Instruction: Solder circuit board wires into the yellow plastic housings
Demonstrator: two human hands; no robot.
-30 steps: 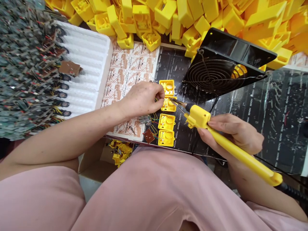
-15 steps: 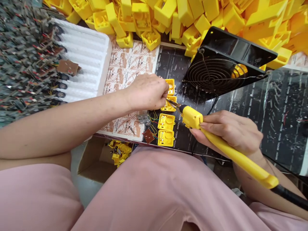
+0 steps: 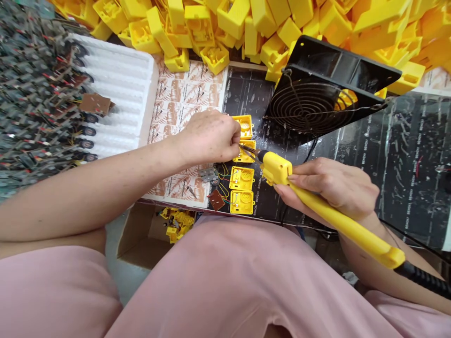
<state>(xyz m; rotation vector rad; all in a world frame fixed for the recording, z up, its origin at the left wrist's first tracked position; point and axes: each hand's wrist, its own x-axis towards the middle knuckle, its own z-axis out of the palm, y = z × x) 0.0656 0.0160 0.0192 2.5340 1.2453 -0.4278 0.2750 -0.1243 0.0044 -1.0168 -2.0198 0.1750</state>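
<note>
My right hand (image 3: 331, 185) is wrapped around a yellow soldering iron (image 3: 278, 168), its dark tip pointing left into a small yellow plastic case (image 3: 249, 152). Beside that tip, my left hand (image 3: 214, 137) is closed with its fingers pinched together; whatever they hold is hidden behind them. Several yellow cases stand in a column on the bench. The two nearest, a case (image 3: 241, 178) and a case (image 3: 242, 202), show round speaker grilles inside. Thin coloured wires run left from them to a grey part (image 3: 208, 174) and a brown circuit board (image 3: 216, 200).
A black fan (image 3: 305, 108) with a wire guard stands beyond my hands. Yellow cases (image 3: 232, 16) are heaped along the back. At left, many circuit boards (image 3: 38, 94) cover a white foam tray (image 3: 121, 89). A cardboard box (image 3: 141, 234) with yellow parts sits below the bench edge.
The whole view has shifted slightly. Both hands hold nearly the same pose, with the iron's tip still at the same yellow case.
</note>
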